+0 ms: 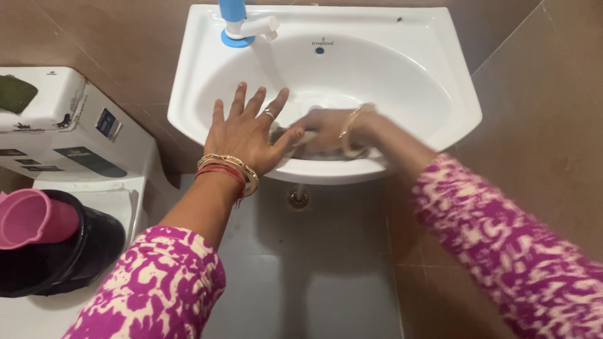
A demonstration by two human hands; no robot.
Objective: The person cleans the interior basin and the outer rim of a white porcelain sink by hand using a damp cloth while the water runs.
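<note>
2 sleeves in a magenta-and-cream print fill the bottom of the view, nearest the camera, 1 at 7 o'clock and 1 at 4 o'clock. From the 7 o'clock sleeve the left hand [246, 135] reaches up, fingers spread wide, palm flat on the front rim of the white washbasin [440, 81], bangles at the wrist and a ring on 1 finger. Just beside it, toward 3 o'clock, the right hand [323, 129] is inside the bowl, blurred, closed down over a greyish cloth [301, 149] pressed against the basin's front wall; exactly how the fingers grip it cannot be told. The thumb of the left hand touches the cloth's edge. At 12 o'clock on the basin sits a blue-and-white tap [242, 25]. Over at 9 o'clock stands a white toilet cistern [56, 125], and at 8 o'clock a pink mug [31, 216] rests in a black bucket [94, 245]. Below the basin, a floor drain [299, 198] in grey tile.
</note>
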